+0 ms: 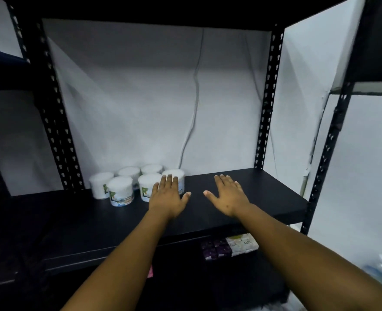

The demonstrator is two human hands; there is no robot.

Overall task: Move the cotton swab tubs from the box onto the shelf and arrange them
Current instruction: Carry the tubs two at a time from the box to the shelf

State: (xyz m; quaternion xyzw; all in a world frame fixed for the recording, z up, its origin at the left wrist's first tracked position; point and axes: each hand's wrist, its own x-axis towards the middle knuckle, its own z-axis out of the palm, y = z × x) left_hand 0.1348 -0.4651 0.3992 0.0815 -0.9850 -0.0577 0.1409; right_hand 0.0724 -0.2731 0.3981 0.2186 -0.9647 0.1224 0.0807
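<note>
Tubs (138, 184) of cotton swabs stand bunched at ten o'clock on the black shelf (264, 194), the box out of view; tidying would go best by nudging them gently from the sides into even rows. I count six tubs and two empty hands: left hand (168, 196) flat, fingers spread, just before the rightmost tub, right hand (228, 195) equally splayed at two o'clock.
</note>
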